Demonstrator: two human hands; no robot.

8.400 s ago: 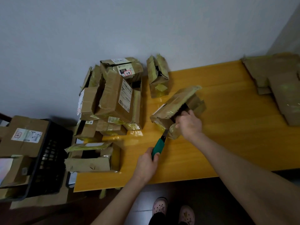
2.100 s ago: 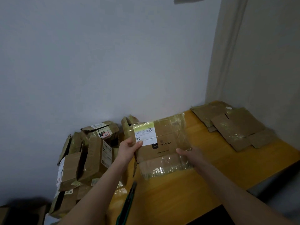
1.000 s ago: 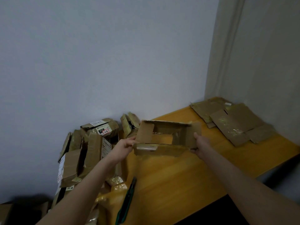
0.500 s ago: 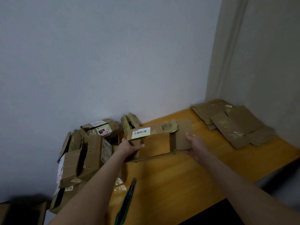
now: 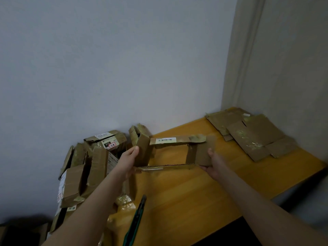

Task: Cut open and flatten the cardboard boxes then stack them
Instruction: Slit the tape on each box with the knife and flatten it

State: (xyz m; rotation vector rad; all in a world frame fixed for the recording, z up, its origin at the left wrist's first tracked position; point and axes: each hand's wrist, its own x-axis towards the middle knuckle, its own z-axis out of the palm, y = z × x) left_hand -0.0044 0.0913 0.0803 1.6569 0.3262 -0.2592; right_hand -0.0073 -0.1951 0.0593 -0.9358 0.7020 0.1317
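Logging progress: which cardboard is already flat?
The stack at far right; the left heap is unflattened, and the held box gapes open.

A single wide-angle view sits on the person's head, over the near edge of the table (image 5: 195,192). It faces forward and a little down toward the wall (image 5: 124,68), which fills the upper half. It is close: both forearms enter from the bottom, and the left hand (image 5: 128,160) and right hand (image 5: 215,165) hold the box (image 5: 200,153) near mid-frame.
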